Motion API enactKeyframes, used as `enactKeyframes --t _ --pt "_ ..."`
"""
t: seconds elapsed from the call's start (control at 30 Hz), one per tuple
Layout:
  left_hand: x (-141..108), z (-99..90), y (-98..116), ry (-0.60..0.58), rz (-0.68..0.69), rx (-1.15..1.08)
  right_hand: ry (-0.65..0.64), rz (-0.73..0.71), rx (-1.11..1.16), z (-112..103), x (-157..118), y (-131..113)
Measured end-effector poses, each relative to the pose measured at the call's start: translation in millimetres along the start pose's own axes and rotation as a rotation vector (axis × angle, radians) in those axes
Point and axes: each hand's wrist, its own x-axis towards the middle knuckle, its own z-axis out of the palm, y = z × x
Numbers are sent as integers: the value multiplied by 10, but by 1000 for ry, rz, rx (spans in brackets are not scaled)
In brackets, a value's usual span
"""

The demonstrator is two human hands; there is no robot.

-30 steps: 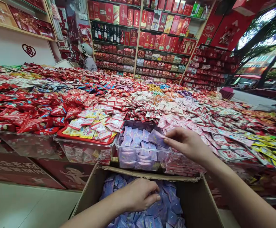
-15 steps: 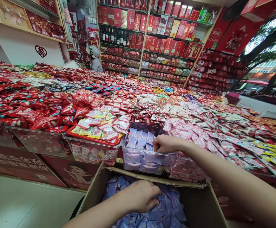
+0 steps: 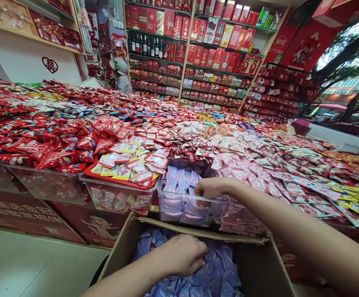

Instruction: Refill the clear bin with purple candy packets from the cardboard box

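My right hand (image 3: 209, 190) reaches over the rim of a clear plastic bin (image 3: 173, 197), its fingers bent down inside beside rows of light purple packets (image 3: 179, 181). Whether those fingers grip a packet is hard to make out. Below, my left hand (image 3: 187, 255) rests inside an open cardboard box (image 3: 260, 264) on a heap of purple packets (image 3: 219, 272). Its fingers are curled, and their tips are hidden against the packets.
Heaps of wrapped sweets (image 3: 58, 144) cover the wide display. A red-rimmed bin (image 3: 117, 194) stands left of the purple one, pink packets (image 3: 244, 169) lie to its right. A person in a helmet (image 3: 122, 76) is at the back, before shelves of boxes.
My right hand has shifted slightly left and lower in the bin, with its fingers reaching deeper. My left hand has hardly moved. The view has shifted a little.
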Motion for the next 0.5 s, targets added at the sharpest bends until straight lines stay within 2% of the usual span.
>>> enactKeyframes --t 0.23,0.5 --pt "-9 31 -26 16 17 5 -56 -32 162 43 45 -31" --pt "-10 9 -11 3 6 7 -111 5 215 58 78 40"
